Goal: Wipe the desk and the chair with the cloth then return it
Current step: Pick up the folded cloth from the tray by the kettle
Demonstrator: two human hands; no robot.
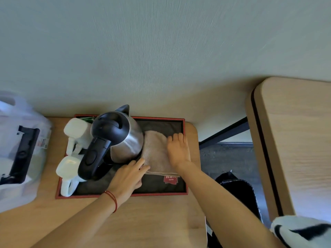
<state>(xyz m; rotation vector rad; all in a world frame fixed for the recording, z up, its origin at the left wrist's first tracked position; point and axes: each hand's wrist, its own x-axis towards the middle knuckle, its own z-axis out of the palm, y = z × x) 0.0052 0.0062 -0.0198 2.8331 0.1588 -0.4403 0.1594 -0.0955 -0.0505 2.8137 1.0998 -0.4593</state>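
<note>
A folded beige cloth [155,153] lies on the dark mat of a red-rimmed tray [184,140] on the wooden desk [161,212], just right of the kettle. My right hand [178,150] rests flat on the cloth's right side, fingers spread. My left hand [129,176] touches the cloth's lower left corner with its fingertips; a red string circles that wrist. Neither hand has the cloth lifted.
A steel kettle [114,138] with a black handle stands mid-tray, two white mugs [75,129] to its left. A white plastic bag [21,149] sits at the desk's left. A wooden panel [295,140] stands right, across a gap, with a dark object [238,194] below.
</note>
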